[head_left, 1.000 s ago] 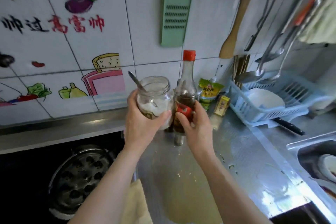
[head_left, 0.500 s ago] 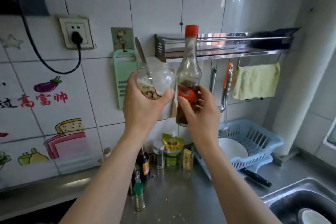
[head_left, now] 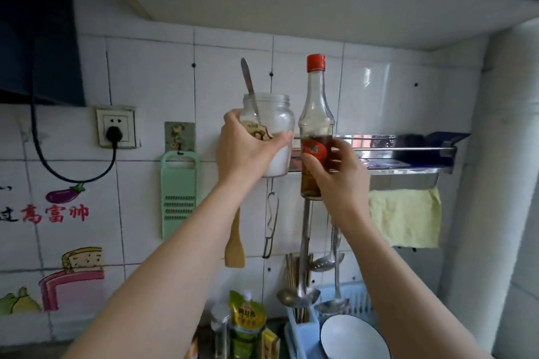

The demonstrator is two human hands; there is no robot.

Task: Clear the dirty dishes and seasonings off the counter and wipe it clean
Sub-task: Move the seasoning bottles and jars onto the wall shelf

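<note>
**Head view: two seasonings raised to the wall shelf, more left below**

Head camera looks up at the tiled wall. The left hand (head_left: 248, 146) wraps its fingers round a glass jar (head_left: 269, 131) of white powder with a spoon (head_left: 249, 81) standing in it. The right hand (head_left: 335, 172) grips the lower half of a red-capped bottle (head_left: 316, 114) holding a little brown liquid. Both are held upright at centre frame, level with the metal wall shelf (head_left: 408, 167) that runs to the right; the jar's base is at the shelf's left end, but whether either touches it I cannot tell.

Judging by this, the clearing is only partly done. These two seasonings look about to be shelved, not yet released. At the bottom of the frame a green sauce pouch (head_left: 246, 318), a small shaker (head_left: 220, 326) and a yellow box (head_left: 269, 342) remain on the surface, beside a blue dish rack (head_left: 300, 329) with a white bowl (head_left: 353, 338). The yellow cloth (head_left: 405, 216) hangs under the shelf, so wiping seems yet to come.
</note>
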